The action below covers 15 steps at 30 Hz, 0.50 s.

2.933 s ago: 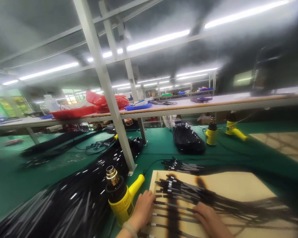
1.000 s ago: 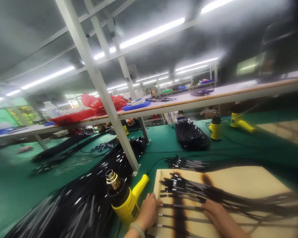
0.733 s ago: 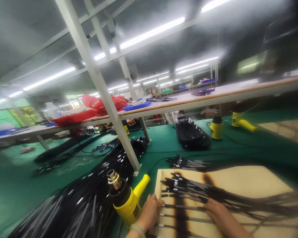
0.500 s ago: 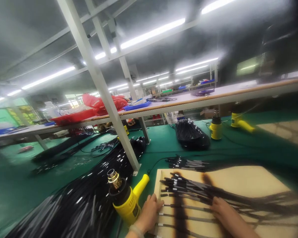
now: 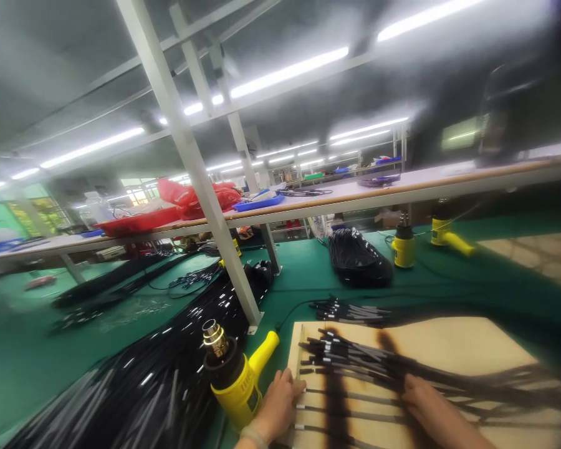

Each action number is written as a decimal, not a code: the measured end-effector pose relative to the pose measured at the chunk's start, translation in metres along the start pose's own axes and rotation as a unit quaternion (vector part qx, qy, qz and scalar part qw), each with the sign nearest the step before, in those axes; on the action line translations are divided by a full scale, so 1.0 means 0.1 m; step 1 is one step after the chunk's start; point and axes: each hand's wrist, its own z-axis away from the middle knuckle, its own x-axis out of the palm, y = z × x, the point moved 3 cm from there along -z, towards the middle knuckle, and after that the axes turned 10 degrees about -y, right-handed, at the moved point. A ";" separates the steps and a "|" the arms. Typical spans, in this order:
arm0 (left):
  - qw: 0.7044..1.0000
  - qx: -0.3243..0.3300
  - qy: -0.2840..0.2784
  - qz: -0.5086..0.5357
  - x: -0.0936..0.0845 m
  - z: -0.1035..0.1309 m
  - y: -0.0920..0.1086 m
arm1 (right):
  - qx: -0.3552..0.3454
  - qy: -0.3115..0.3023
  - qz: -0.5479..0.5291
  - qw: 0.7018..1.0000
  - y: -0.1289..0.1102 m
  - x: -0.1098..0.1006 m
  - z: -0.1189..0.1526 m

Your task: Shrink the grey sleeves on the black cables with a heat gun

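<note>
My left hand (image 5: pixel 279 402) is at the left edge of a scorched wooden board (image 5: pixel 458 337), its fingers closed at the end of a black cable. Farther along, my right hand (image 5: pixel 423 402) lies over the cables with its fingertips pinched on one; the hand partly hides the grip. Several separate black cables (image 5: pixel 369 415) with pale tips run across the board below the hands. Above them lies a bunched bundle of black cables (image 5: pixel 355 355). Beside my left hand a yellow heat gun (image 5: pixel 238 386) stands with its metal nozzle pointing up.
A large heap of black cables (image 5: pixel 135 374) covers the green table (image 5: pixel 299 262) on the left. A metal post (image 5: pixel 206 199) rises behind the heat gun. Farther back are a black coiled bundle (image 5: pixel 358 259) and two more yellow heat guns. A raised shelf (image 5: pixel 346 199) crosses behind.
The view has shifted slightly. Both hands keep nearly the same places on the board, the right hand marginally lower. The cables look almost unchanged.
</note>
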 end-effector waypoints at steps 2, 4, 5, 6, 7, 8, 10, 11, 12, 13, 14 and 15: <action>1.000 -0.007 0.020 -0.013 -0.03 -0.01 -0.01 | 0.004 0.004 -0.006 1.000 -0.03 -0.08 -0.02; 0.998 -0.024 0.049 -0.033 -0.06 -0.05 -0.02 | 0.016 0.019 -0.010 1.000 -0.05 -0.16 -0.04; 0.996 -0.035 0.071 -0.042 -0.08 -0.07 -0.03 | 0.018 0.026 -0.010 0.999 -0.06 -0.19 -0.05; 0.994 -0.042 0.094 -0.047 -0.09 -0.09 -0.02 | 0.017 0.030 -0.009 0.999 -0.08 -0.20 -0.05; 0.991 -0.045 0.114 -0.046 -0.11 -0.12 -0.01 | 0.011 0.029 -0.008 0.999 -0.09 -0.21 -0.06; 0.990 -0.042 0.128 -0.043 -0.11 -0.15 0.00 | 0.003 0.023 -0.005 1.000 -0.10 -0.20 -0.08; 0.990 -0.026 0.136 -0.034 -0.11 -0.22 0.05 | -0.005 0.008 0.012 1.000 -0.10 -0.18 -0.12; 0.991 -0.016 0.132 -0.032 -0.11 -0.25 0.08 | -0.003 0.003 0.023 1.000 -0.09 -0.17 -0.15; 0.991 -0.008 0.127 -0.032 -0.11 -0.28 0.10 | 0.002 0.000 0.035 0.999 -0.07 -0.16 -0.19; 0.992 -0.002 0.125 -0.032 -0.10 -0.31 0.13 | 0.008 -0.002 0.044 0.999 -0.04 -0.15 -0.23; 0.992 0.001 0.124 -0.032 -0.11 -0.33 0.14 | 0.016 -0.003 0.050 0.999 -0.01 -0.15 -0.27; 0.992 0.001 0.124 -0.032 -0.11 -0.35 0.15 | 0.021 -0.004 0.054 0.998 0.02 -0.16 -0.31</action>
